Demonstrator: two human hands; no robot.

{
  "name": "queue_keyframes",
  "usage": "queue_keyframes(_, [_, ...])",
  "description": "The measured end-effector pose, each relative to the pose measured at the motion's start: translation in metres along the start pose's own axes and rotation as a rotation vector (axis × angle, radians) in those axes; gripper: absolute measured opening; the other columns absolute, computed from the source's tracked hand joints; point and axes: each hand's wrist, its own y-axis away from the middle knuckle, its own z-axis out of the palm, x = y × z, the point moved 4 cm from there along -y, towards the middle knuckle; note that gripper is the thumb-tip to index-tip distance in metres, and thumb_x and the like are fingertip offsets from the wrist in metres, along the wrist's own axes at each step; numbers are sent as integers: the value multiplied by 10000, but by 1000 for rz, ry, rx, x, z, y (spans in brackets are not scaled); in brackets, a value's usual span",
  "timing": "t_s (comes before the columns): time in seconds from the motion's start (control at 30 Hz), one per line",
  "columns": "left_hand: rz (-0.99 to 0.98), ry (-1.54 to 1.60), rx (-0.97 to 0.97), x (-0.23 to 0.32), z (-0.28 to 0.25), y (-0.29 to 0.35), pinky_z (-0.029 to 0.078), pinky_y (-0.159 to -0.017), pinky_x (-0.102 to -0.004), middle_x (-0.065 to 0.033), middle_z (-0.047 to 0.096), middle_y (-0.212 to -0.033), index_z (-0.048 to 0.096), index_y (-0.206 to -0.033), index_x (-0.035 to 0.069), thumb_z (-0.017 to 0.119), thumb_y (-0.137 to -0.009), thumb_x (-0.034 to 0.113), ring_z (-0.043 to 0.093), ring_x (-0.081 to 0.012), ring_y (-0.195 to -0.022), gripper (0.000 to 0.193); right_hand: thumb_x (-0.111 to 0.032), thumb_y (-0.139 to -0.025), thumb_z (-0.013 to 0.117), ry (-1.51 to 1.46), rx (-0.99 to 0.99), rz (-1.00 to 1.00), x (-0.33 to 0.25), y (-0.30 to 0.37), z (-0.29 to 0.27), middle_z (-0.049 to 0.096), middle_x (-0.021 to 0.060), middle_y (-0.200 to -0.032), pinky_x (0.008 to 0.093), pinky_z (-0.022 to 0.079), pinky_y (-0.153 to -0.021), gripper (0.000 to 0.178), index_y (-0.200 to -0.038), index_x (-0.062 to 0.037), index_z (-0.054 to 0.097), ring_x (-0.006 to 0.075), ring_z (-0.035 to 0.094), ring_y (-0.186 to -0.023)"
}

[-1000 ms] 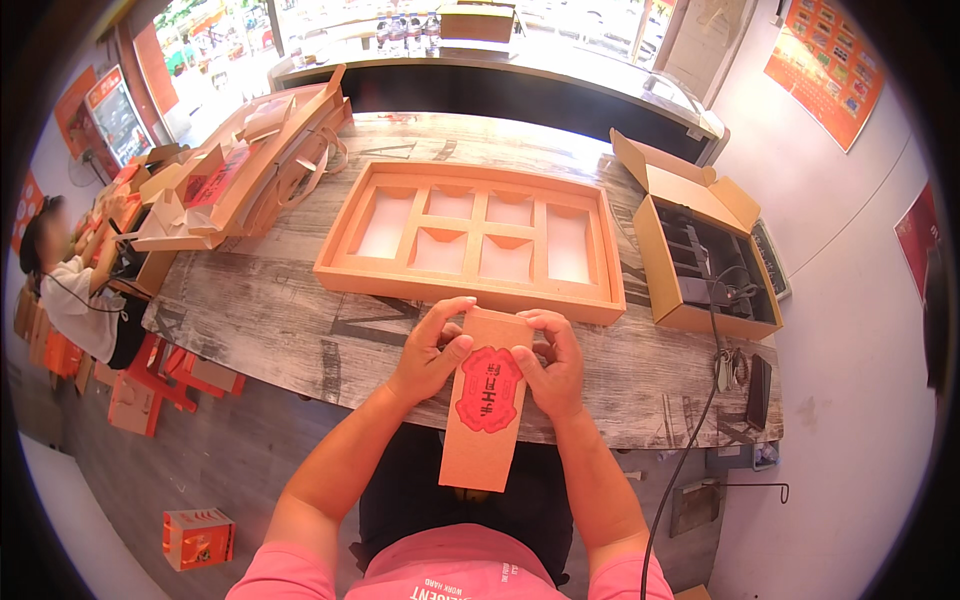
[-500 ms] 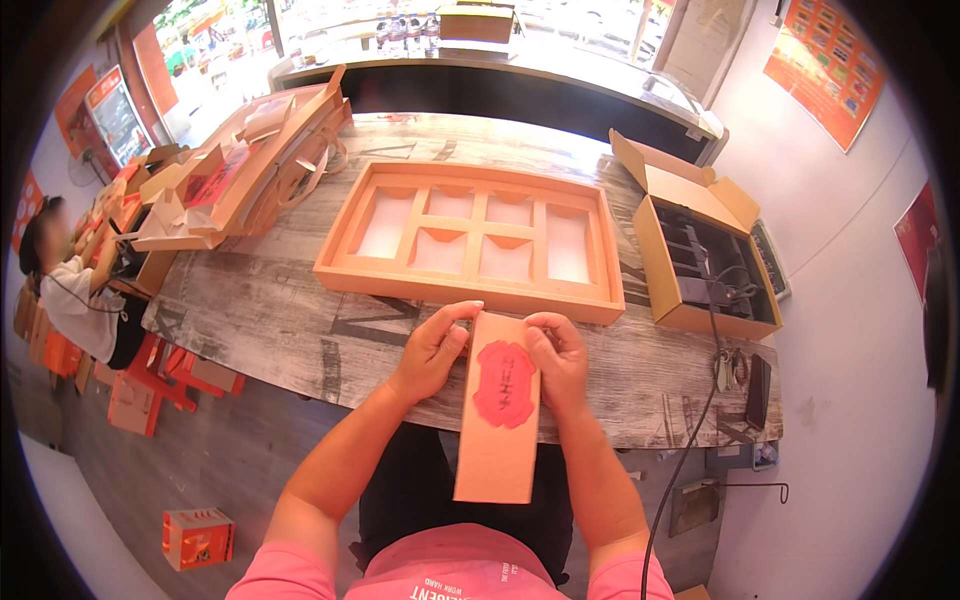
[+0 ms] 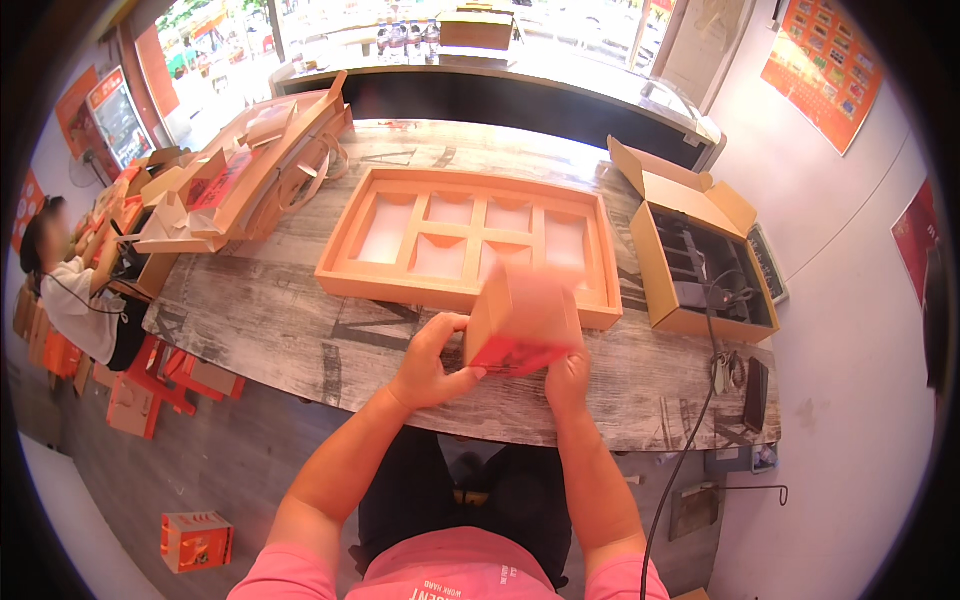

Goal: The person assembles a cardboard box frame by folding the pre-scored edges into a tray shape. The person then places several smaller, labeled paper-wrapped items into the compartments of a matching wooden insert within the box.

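Note:
A tan cardboard box [image 3: 518,315] with a red label is held up between my hands, tilted so one end points up and away; motion blurs its upper part. My left hand [image 3: 433,365] closes on its left side, thumb along the lower edge. At its lower right corner my right hand [image 3: 568,380] grips it, fingers partly hidden behind it. Just beyond, a shallow cardboard tray [image 3: 345,283] with several cut-out compartments lies on the table, and the box covers part of its near edge.
On the wood-patterned table [image 3: 250,310], an open carton [image 3: 700,318] with black devices stands right, beside keys [image 3: 730,372] and a dark case [image 3: 757,393]. Cardboard packaging [image 3: 290,150] is piled left. A cable [image 3: 690,450] runs down at right. Another person [image 3: 80,290] sits far left.
The box has swung from hanging down toward me to pointing up and away, its labelled face now foreshortened. Both hands have moved slightly lower along with it.

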Motion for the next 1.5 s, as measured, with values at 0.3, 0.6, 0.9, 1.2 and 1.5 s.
queue_keyframes(0.3, [4, -26, -36, 5, 4, -1, 517, -1032, -394, -189, 648, -1316, 501, -1487, 24, 847, -832, 242, 651, -306, -1194, 772, -323, -1022, 697, -135, 132, -140, -3, 11, 0, 514, 172, -1485, 395, 438, -1093, 753, -1558, 71, 344, 264, 543, -1305])
queue_keyframes(0.6, [333, -33, 131, 61, -9, -27, 460, -1110, -433, -231, 525, -1465, 551, -1442, 5, 755, -956, 235, 573, -353, -1303, 576, -331, -1007, 699, 241, -25, -427, -10, 8, -2, 553, 207, -1399, 452, 435, -1081, 681, -1490, 74, 442, 355, 549, -1256])
queue_keyframes(0.9, [254, -3, 217, 62, -7, -43, 506, -991, -381, -214, 615, -1303, 655, -1188, -2, 678, -1013, 163, 628, -320, -1185, 241, -289, -1052, 635, 213, -79, -485, -22, 4, 1, 574, 221, -1395, 436, 512, -989, 580, -1503, 41, 479, 354, 570, -1240])
queue_keyframes(1.2, [258, 124, 419, 39, -3, -48, 521, -978, -356, -126, 706, -1237, 597, -1290, 42, 787, -938, 120, 670, -238, -1139, 408, -390, -1066, 613, 224, -113, -378, -14, 3, 1, 508, 180, -1459, 369, 446, -1075, 679, -1531, 70, 429, 275, 523, -1309])
queue_keyframes(1.5, [364, -38, 207, 80, -21, -63, 526, -895, -358, -106, 702, -1122, 680, -1105, 47, 816, -900, 116, 657, -245, -1044, 256, -207, -1031, 654, 151, -106, -421, -28, 1, 0, 549, 210, -1424, 417, 511, -1005, 566, -1528, 7, 486, 323, 569, -1255])
